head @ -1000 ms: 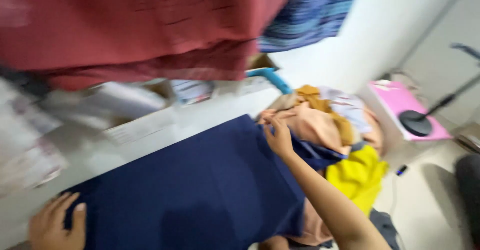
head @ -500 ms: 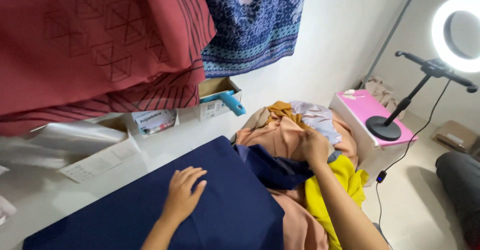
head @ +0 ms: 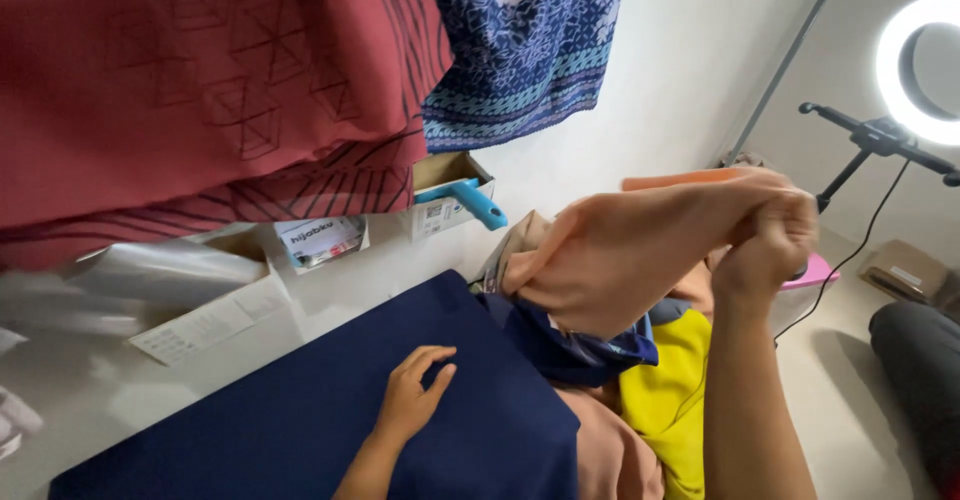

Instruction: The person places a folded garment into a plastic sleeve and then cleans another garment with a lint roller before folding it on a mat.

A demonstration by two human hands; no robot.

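Fabric everywhere here. A peach cloth [head: 620, 260] is gripped tight in the right hand [head: 765, 245] and held up in the air, above a heap of yellow and blue cloths [head: 660, 380]. The left hand [head: 410, 400] is laid flat, fingers spread and gripping nothing, on the navy cloth [head: 300, 420] spread over the table. A red patterned cloth [head: 190, 90] is hung above.

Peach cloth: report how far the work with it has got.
Done: a navy cloth lies spread flat, the left hand resting on it. In hand: the right hand lifts the peach cloth off the pile. Left: the pile's yellow, blue and tan cloths lie crumpled.
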